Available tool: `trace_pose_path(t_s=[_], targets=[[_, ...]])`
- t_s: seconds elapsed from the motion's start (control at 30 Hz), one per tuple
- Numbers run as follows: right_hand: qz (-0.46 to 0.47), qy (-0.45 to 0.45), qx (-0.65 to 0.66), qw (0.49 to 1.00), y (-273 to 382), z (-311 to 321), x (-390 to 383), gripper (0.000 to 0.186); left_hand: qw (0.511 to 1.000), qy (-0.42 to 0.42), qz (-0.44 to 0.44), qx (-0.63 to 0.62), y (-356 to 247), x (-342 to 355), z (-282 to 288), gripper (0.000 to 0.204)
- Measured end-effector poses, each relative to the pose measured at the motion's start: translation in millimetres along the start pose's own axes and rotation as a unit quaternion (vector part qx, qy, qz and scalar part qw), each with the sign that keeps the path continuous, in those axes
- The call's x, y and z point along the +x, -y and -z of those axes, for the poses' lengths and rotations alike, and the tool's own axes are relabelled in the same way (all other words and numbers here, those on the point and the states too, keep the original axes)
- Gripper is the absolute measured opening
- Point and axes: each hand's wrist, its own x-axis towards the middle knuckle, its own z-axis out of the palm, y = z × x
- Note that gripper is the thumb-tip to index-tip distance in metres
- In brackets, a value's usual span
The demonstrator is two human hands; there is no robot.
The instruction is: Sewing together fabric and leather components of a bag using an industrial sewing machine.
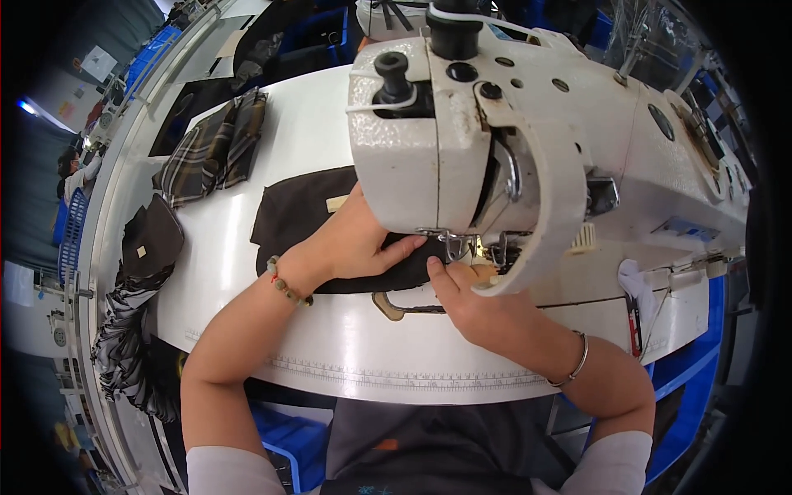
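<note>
A dark brown fabric piece [289, 216] with a small pale label [337, 203] lies under the needle area of a white sewing machine [412, 157]. My left hand [351, 239] rests flat on this fabric, thumb stretched toward the metal presser foot [455, 246]; the machine head covers its other fingertips. On the near side of the foot is my right hand [478, 301]. Its thumb tip touches the fabric's edge and its fingers reach out beside the foot, partly hidden by the curved white guard [544, 206].
Folded plaid fabric pieces [206, 153] lie at the back left. Another dark piece [153, 239] tops a stack of striped fabric [128, 346] at the left edge. A white cloth [635, 289] is on the right. Blue bins [289, 445] stand below the table [330, 363]. Far left, another person [78, 173] sits.
</note>
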Motion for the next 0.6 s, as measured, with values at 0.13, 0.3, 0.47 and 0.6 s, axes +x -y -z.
trace_pose_path(t_s=[0.13, 0.3, 0.47, 0.6], targets=[[-0.1, -0.015, 0.17, 0.98, -8, -16, -8, 0.024, 0.999, -0.038, -0.021, 0.014, -9, -4, 0, 0.028], [-0.118, -0.068, 0.184, 0.973, -26, -7, 0, 0.009, 0.997, -0.028, -0.067, 0.015, -35, -24, -1, 0.024], [-0.062, -0.068, 0.232, 0.968, -28, 17, 7, 0.005, 0.999, -0.009, -0.05, 0.02, -32, -24, -1, 0.023], [-0.004, -0.06, 0.232, 0.971, -21, 20, 11, 0.009, 1.0, -0.015, -0.015, -0.003, -39, -25, 1, 0.024]])
